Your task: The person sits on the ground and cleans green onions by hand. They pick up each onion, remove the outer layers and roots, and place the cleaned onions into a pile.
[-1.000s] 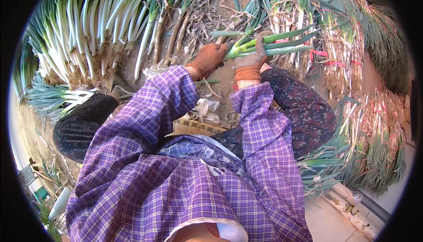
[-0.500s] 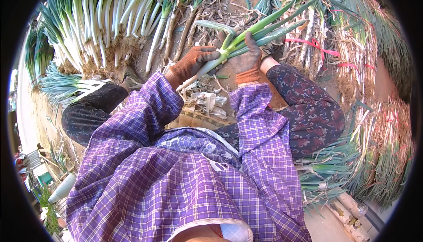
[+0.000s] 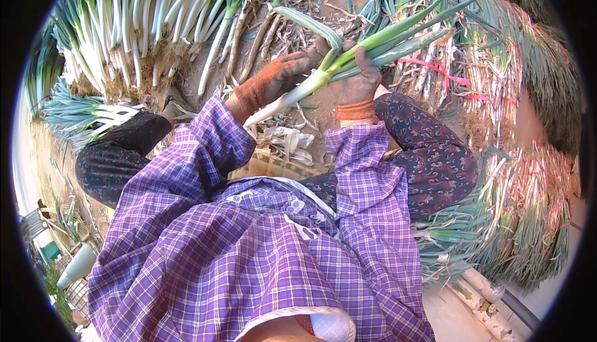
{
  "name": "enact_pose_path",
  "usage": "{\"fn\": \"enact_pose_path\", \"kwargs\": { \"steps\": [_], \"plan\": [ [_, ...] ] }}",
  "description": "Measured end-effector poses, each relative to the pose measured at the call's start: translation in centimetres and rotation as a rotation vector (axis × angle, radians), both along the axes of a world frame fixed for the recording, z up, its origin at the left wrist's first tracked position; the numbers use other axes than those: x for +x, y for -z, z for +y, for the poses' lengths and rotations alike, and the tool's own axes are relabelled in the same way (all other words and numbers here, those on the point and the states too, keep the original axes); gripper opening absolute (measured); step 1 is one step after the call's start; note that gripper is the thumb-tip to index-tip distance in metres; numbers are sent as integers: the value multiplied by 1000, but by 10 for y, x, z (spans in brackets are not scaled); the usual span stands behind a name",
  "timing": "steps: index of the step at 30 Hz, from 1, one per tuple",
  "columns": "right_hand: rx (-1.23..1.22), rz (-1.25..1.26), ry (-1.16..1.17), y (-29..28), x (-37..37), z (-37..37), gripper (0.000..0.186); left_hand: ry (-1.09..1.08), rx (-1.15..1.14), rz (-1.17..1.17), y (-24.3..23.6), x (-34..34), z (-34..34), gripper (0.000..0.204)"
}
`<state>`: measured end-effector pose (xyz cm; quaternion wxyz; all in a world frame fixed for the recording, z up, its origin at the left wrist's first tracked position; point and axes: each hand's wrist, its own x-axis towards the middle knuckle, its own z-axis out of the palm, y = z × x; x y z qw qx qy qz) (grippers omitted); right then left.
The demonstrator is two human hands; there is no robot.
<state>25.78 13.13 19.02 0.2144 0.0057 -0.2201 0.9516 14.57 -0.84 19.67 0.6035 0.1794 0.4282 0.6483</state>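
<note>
A large green onion (image 3: 316,80) slants across in front of me, its white root end low on the left and its green leaves up to the right. One leaf is folded over toward the upper left. My right hand (image 3: 356,85), in a dirty orange-cuffed glove, is closed round it where the leaves branch, thumb on top. My left hand (image 3: 273,80), gloved alike, is at the white stalk, its thumb stretched toward the folded leaf's base; some of its fingers are hidden behind the stalk.
Cleaned green onions (image 3: 143,31) stand in a thick row at the upper left. Bundles tied with pink tape (image 3: 435,71) line the right side. Peeled skins (image 3: 286,143) lie on the ground between my legs. A smaller heap of green onions (image 3: 93,118) lies beside my left leg.
The green onion and my right hand have moved slightly up and to the right. My left thumb has shifted off the stalk toward the folded leaf, which now sticks out farther up and left.
</note>
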Motion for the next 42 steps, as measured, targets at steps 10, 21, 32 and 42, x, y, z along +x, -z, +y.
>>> {"fn": "enact_pose_path", "kwargs": {
  "steps": [10, 21, 32, 42],
  "plan": [
    [-53, -70, -44, 15, -5, -8, 27, 107, 153, -261, 57, -9, -8, 32],
    [-43, 30, -79, 6, 1, -1, 26, 217, -115, 572, 72, -14, 0, 34],
    [-215, -6, 196, 16, -24, 38, 41, 23, -279, 920, -19, -12, 3, 42],
    [157, -479, 276, 96, -7, -16, 31, -47, -534, 1757, 47, 13, -21, 27]
  ]
}}
